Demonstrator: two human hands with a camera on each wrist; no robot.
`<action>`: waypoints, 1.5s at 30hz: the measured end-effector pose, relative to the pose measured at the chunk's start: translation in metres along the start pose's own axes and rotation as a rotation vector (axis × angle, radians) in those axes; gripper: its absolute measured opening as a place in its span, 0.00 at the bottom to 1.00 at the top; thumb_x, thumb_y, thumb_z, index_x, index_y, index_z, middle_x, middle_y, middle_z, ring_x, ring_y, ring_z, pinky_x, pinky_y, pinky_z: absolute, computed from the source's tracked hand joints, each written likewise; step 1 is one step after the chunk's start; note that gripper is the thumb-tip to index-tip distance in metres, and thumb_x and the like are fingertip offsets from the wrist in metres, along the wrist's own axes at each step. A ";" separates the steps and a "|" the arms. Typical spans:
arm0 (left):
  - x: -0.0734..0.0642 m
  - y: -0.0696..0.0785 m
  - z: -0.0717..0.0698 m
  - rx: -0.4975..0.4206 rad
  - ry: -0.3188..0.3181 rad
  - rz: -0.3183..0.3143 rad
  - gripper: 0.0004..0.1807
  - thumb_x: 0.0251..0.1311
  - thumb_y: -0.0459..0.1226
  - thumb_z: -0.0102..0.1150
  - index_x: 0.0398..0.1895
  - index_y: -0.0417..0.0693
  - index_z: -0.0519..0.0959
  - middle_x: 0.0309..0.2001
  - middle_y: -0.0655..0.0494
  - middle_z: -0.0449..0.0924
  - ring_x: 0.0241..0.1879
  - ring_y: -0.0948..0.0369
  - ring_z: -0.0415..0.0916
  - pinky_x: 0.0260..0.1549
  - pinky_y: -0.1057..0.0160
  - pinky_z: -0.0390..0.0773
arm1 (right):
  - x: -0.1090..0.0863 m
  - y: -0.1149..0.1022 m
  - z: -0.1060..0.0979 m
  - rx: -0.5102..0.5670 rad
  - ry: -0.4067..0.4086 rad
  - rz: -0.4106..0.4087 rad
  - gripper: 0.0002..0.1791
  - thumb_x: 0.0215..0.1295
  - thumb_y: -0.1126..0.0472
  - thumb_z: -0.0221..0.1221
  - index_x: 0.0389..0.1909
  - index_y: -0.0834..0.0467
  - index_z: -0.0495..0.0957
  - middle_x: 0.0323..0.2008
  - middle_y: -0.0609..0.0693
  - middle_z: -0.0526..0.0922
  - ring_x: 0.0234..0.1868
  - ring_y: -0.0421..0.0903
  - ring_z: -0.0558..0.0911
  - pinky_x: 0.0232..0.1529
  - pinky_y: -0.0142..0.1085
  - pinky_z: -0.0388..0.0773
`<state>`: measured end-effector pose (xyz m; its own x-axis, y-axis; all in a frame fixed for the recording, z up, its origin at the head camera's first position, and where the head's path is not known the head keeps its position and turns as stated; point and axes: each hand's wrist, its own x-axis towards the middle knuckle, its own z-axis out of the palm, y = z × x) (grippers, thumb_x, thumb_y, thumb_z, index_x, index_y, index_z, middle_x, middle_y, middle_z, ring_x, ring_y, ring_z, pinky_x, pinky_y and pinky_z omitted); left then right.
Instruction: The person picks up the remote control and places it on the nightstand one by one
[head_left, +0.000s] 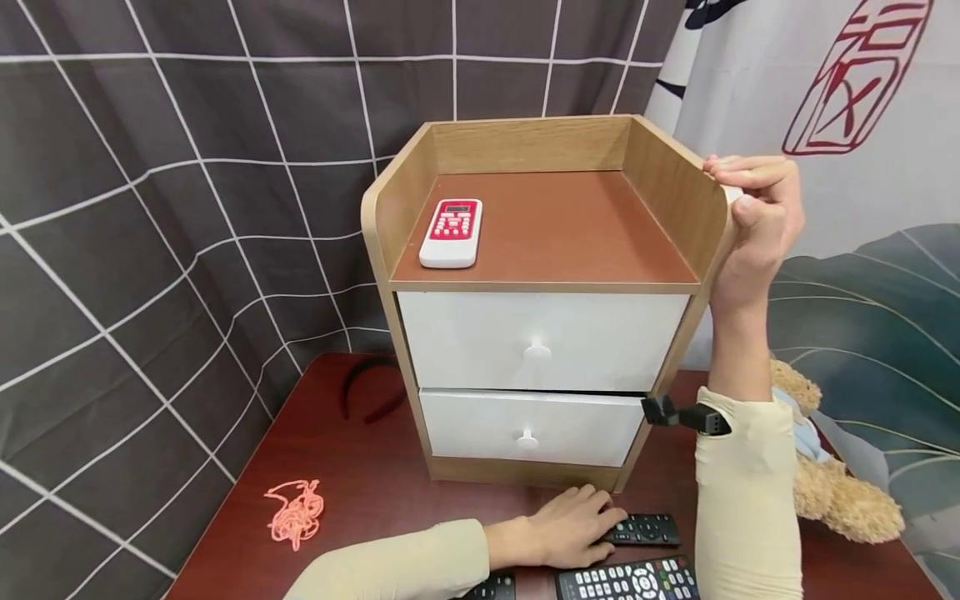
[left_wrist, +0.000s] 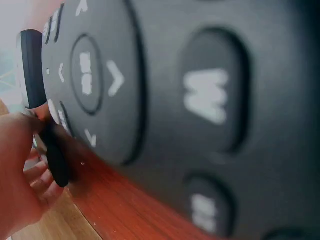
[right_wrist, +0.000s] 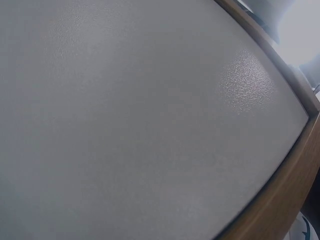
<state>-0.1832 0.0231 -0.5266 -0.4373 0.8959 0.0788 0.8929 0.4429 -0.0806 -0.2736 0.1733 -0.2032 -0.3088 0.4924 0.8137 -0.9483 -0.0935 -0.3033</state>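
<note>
A small wooden cabinet (head_left: 660,179) with two white drawers stands on the dark red table. My right hand (head_left: 761,221) grips the top of its right side panel, thumb at the front edge. The right wrist view is filled by a pale panel (right_wrist: 150,120) with a wooden edge; that hand is out of sight there. Low at the cabinet's foot, my left hand (head_left: 558,529) holds the left end of a black remote control (head_left: 648,530) between thumb and fingers. A larger remote (head_left: 630,581) lies nearer me, its buttons looming large in the left wrist view.
A white-and-red remote (head_left: 452,233) lies on the cabinet top. Pink string (head_left: 297,512) sits on the table (head_left: 247,533) at left, with a black curved band (head_left: 367,392) behind. Another remote (head_left: 492,587) shows under the left sleeve. A teddy bear (head_left: 832,487) lies at right.
</note>
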 end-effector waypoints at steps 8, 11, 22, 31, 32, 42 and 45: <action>0.000 -0.003 -0.004 -0.183 0.033 -0.040 0.23 0.61 0.54 0.56 0.59 0.62 0.77 0.46 0.68 0.76 0.40 0.73 0.69 0.34 0.81 0.66 | 0.000 0.002 -0.001 -0.012 0.003 -0.001 0.14 0.50 0.65 0.44 0.26 0.66 0.78 0.31 0.55 0.81 0.41 0.52 0.84 0.54 0.40 0.76; -0.002 -0.002 -0.011 -0.341 0.022 -0.094 0.22 0.59 0.53 0.57 0.56 0.63 0.78 0.44 0.71 0.76 0.40 0.75 0.68 0.34 0.82 0.64 | -0.001 0.003 -0.002 -0.016 0.003 -0.003 0.15 0.50 0.65 0.43 0.26 0.66 0.78 0.30 0.55 0.81 0.40 0.52 0.84 0.54 0.40 0.75; -0.027 -0.011 -0.053 -0.755 0.055 -0.178 0.15 0.57 0.45 0.58 0.45 0.52 0.83 0.31 0.71 0.75 0.30 0.79 0.68 0.30 0.82 0.69 | 0.000 0.002 -0.007 -0.048 -0.022 0.003 0.16 0.50 0.64 0.42 0.26 0.65 0.78 0.31 0.53 0.81 0.41 0.51 0.83 0.55 0.39 0.75; -0.068 -0.026 -0.085 -1.291 0.090 -0.402 0.13 0.60 0.40 0.60 0.45 0.46 0.84 0.31 0.68 0.80 0.27 0.76 0.73 0.30 0.76 0.73 | 0.003 0.001 -0.004 -0.040 -0.032 0.017 0.16 0.49 0.65 0.41 0.26 0.65 0.78 0.31 0.54 0.80 0.41 0.51 0.83 0.54 0.39 0.75; -0.071 -0.028 -0.087 -1.337 0.094 -0.434 0.13 0.60 0.40 0.60 0.45 0.46 0.84 0.31 0.67 0.80 0.28 0.75 0.74 0.31 0.76 0.73 | 0.003 0.000 -0.004 -0.047 -0.034 0.019 0.16 0.49 0.65 0.40 0.26 0.64 0.78 0.31 0.54 0.80 0.41 0.51 0.83 0.54 0.38 0.75; -0.084 -0.041 -0.119 -1.508 0.094 -0.500 0.16 0.64 0.40 0.58 0.49 0.40 0.82 0.31 0.57 0.84 0.29 0.69 0.78 0.29 0.71 0.77 | 0.004 0.001 -0.004 -0.035 -0.020 0.014 0.16 0.48 0.65 0.41 0.26 0.66 0.78 0.30 0.54 0.80 0.40 0.51 0.83 0.53 0.39 0.75; -0.088 -0.044 -0.141 -1.581 0.144 -0.476 0.17 0.66 0.38 0.57 0.52 0.36 0.79 0.29 0.52 0.83 0.24 0.66 0.78 0.23 0.69 0.76 | 0.004 0.001 -0.003 -0.042 -0.033 0.016 0.17 0.48 0.64 0.41 0.26 0.65 0.78 0.30 0.53 0.80 0.41 0.51 0.83 0.53 0.38 0.75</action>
<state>-0.1689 -0.0803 -0.3896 -0.7527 0.6494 -0.1082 -0.0506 0.1068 0.9930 -0.2752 0.1777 -0.2017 -0.3270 0.4623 0.8242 -0.9395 -0.0645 -0.3365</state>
